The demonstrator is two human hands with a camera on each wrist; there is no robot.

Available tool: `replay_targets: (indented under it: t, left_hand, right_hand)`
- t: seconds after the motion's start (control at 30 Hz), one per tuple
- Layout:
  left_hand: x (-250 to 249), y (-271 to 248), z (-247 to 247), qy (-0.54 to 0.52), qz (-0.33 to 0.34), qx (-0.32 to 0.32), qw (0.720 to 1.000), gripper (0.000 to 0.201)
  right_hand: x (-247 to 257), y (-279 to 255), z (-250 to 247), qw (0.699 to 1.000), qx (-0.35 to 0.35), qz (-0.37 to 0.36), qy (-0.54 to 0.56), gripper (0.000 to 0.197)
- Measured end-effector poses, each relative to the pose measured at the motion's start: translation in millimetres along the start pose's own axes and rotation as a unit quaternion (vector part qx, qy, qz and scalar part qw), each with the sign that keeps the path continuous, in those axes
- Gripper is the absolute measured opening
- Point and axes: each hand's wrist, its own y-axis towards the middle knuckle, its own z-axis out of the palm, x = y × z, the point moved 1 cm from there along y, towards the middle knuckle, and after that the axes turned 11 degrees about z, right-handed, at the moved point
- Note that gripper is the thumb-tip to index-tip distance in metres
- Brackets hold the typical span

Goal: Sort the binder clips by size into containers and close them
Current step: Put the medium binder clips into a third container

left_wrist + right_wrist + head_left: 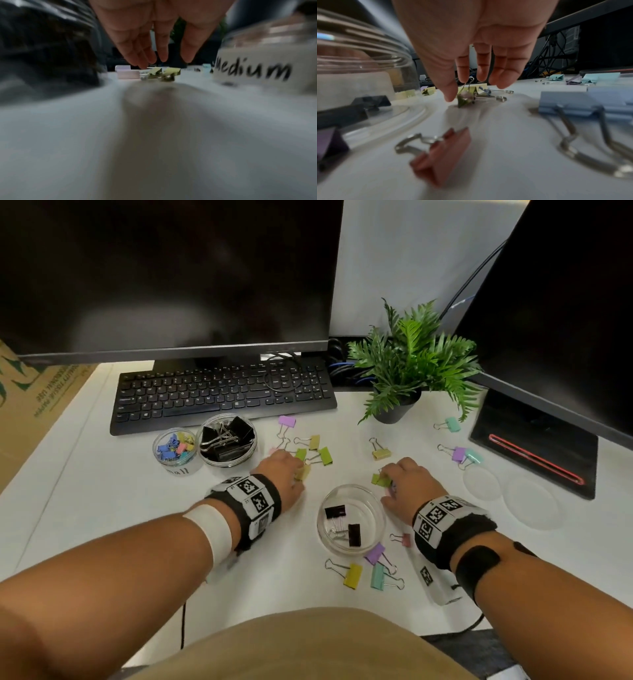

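My left hand [287, 469] hovers palm down over a cluster of yellow-green binder clips [164, 74]. Its fingers [145, 59] are spread, their tips just above the clips, beside a yellow clip [303, 472]. My right hand [388, 479] pinches a small green clip [464, 100] between thumb and fingers on the desk, just beyond the open "Medium" container [375, 508], which holds two black clips. A jar of small coloured clips [174, 451] and a jar of large black clips [227, 445] stand open at the left.
Loose clips lie around: a pink one [405, 539], purple, teal and yellow ones [352, 575] near me, others at the right [462, 454]. Two clear lids [481, 484] lie by the monitor base. A keyboard [222, 393] and a potted plant [397, 405] stand behind.
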Motion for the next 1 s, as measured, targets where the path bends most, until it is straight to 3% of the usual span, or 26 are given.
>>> replay_targets:
  t: [0.1,0.37,0.57,0.73,0.8,0.9,1.0]
  left_hand:
    - [7,7,-1,0.085,0.038,0.046,0.995,0.042]
    - [-4,17,13,0.088,0.049,0.095,0.990,0.055]
    - [-12,14,14,0.107,0.033,0.113,0.987,0.021]
    - [-11,4,16,0.094,0.041,0.121,0.987,0.015]
    - [-7,-2,14,0.066,0.042,0.089,0.993,0.005]
    - [-4,-12,6,-0.003,0.036,-0.010,0.999,0.005]
    - [-16,-24,-1,-0.081,0.067,-0.079,0.991,0.017]
  right_hand:
    - [0,-1,-1,0.999,0.021,0.014,-0.024,0.036]
    - [-5,-4,16,0.996,0.044,-0.010,-0.080,0.031]
    - [-7,-9,28,0.996,0.018,-0.035,-0.085,0.029]
    - [-8,-13,27,0.995,0.017,-0.064,-0.081,0.031]
    - [-9,-13,25,0.996,0.022,-0.062,-0.065,0.031]
    - [-9,-17,12,0.999,0.034,-0.038,0.000,0.030]
    - [-5,-31,-6,0.989,-0.048,-0.072,0.119,0.023]
